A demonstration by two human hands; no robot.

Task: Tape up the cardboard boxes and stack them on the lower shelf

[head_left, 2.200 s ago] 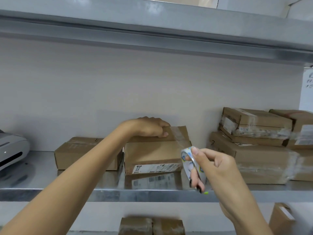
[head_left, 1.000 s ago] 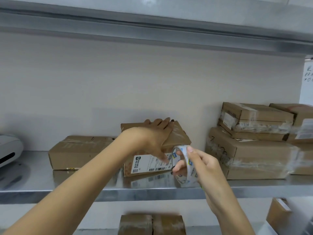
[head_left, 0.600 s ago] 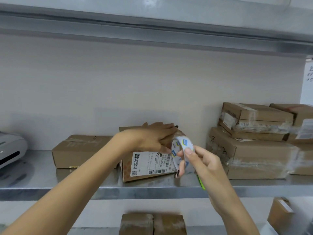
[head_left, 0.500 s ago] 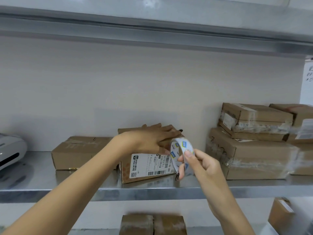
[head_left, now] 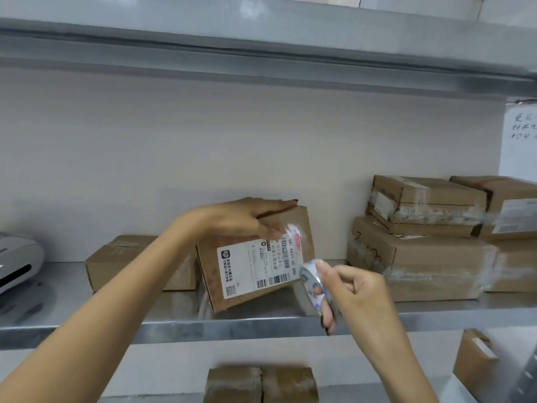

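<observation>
Left hand [head_left: 232, 218] lies flat on top of the cardboard box [head_left: 255, 257], fingers straight & together, thumb down the front face — pressing, not wrapped round it. Box is tilted, near bottom corner resting close to the front lip of the metal shelf [head_left: 72, 301], white shipping label [head_left: 255, 267] w/ barcodes facing out. Right hand [head_left: 354, 289] at 4 o'clock from the box, fingers curled tight on a tape roll [head_left: 312, 283]; thin clear strip runs from roll up to the box's right top edge, blurry. Shelf is smooth brushed steel, shiny, reflects boxes. Open room: bare stretch of shelf at 9 o'clock, betw. a flat brown box [head_left: 122, 263] just behind/left of the tilted one & a white rounded machine [head_left: 17, 263] at far left edge. At 3 o'clock, a stack of taped boxes [head_left: 421, 242], film wrinkled & glossy, narrow gap to the held box. Upper shelf [head_left: 261, 39] overhangs at 12. Below at 6, two small boxes [head_left: 261, 385] side by side, touching, on the lower shelf.
</observation>
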